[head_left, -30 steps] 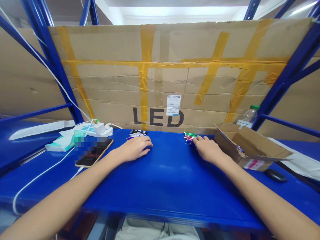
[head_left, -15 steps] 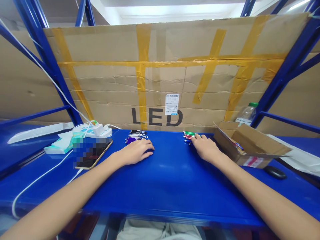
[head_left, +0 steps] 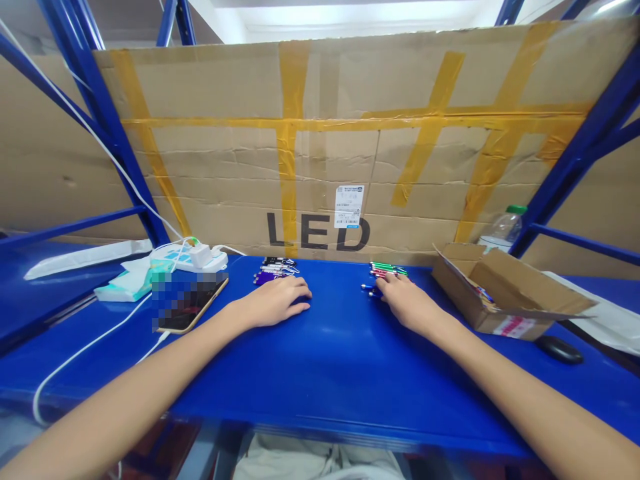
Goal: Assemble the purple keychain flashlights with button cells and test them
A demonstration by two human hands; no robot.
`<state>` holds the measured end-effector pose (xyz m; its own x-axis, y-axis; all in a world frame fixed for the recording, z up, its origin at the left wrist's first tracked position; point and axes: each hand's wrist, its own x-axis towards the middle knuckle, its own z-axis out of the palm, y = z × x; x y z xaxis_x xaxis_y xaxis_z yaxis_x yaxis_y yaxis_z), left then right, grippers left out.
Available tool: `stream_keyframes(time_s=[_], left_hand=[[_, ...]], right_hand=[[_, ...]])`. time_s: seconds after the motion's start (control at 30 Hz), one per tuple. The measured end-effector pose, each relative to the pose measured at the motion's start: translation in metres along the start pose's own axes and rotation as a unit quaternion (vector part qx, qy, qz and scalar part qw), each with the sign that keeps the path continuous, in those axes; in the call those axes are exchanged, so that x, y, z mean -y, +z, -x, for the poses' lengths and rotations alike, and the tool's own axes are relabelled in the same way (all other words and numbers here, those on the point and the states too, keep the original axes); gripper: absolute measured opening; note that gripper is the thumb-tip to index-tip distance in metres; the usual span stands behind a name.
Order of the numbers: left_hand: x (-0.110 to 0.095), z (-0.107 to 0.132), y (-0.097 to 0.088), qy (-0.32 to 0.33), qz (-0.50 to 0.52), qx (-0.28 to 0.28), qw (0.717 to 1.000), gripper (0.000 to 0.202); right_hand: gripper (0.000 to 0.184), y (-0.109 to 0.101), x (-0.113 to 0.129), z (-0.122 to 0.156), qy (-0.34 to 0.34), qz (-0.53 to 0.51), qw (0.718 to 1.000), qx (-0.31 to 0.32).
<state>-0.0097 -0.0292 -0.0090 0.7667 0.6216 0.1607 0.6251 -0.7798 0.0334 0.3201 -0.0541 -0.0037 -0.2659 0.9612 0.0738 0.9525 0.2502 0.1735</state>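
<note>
My left hand [head_left: 277, 301] lies palm down on the blue table [head_left: 325, 360], fingers flat and together, holding nothing. Just beyond its fingertips is a small heap of purple and black keychain torches [head_left: 275, 269]. My right hand [head_left: 407, 301] rests further right, its fingers bent down onto a small blue keychain torch [head_left: 369, 288] that pokes out to the left of the fingertips. Behind that hand lies a row of green and red keychain torches [head_left: 387, 269].
An open cardboard box [head_left: 500, 293] stands at the right, with a plastic bottle [head_left: 503, 230] behind it and a black mouse [head_left: 559, 349] in front. A phone [head_left: 190, 303], power strip [head_left: 187, 257] and white cable [head_left: 85, 353] lie at the left. A taped cardboard wall [head_left: 350, 147] closes the back.
My right hand has drawn back a little from the green and red row, bringing a blue torch out with it. My left hand has stayed in place.
</note>
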Motion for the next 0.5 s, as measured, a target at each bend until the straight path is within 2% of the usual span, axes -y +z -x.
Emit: stream_keyframes(time_s=[0.13,0.27,0.33,0.5], left_hand=[[0.001,0.001,0.002,0.001,0.008,-0.013,1.0,0.03],[0.002,0.001,0.003,0.009,0.016,-0.027,0.999,0.03],[0.002,0.001,0.003,0.008,0.013,-0.025,1.0,0.03],[0.001,0.001,0.002,0.007,0.01,-0.022,1.0,0.03]], right_hand=[[0.019,0.0,0.018,0.007,-0.094,-0.021,0.995,-0.013],[0.019,-0.005,0.037,0.019,-0.22,-0.105,0.968,-0.053],[0.022,-0.009,0.045,0.025,-0.272,-0.139,0.951,-0.045],[0.026,-0.014,0.051,0.03,-0.314,-0.181,0.931,-0.039]])
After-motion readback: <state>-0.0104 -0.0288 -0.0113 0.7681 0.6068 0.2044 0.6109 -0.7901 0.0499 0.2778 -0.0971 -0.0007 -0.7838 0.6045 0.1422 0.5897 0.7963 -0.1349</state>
